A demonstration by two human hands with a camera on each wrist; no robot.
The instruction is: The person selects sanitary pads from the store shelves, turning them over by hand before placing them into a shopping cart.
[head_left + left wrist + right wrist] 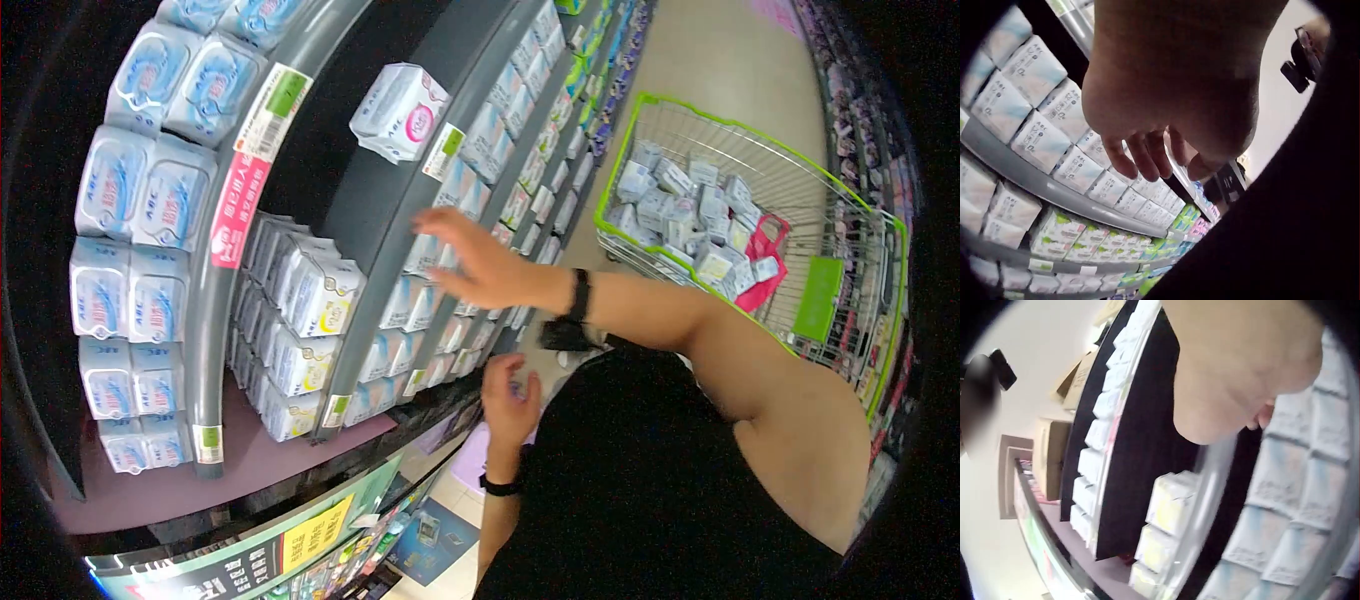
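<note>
Right hand (480,268) reaches flat and open toward the white packs (425,290) on the grey shelf (385,215), holding nothing; left hand (508,395), below that shelf, seems loosely open too. Square the fingers on one pack before closing

The left hand (1172,94) fills the upper middle of the left wrist view, seen from the wrist side, its fingers (1147,156) loosely curled downward and holding nothing. Just beyond the fingertips runs a row of white and pale blue packs (1079,169), standing side by side on a grey shelf (1054,190) that curves away below the hand. Further below the hand, a second shelf carries packs with green markings (1094,236), with small price tags (1041,265) on its front edge. To the hand's right, dark clothing (1297,237) covers much of the frame.
</note>
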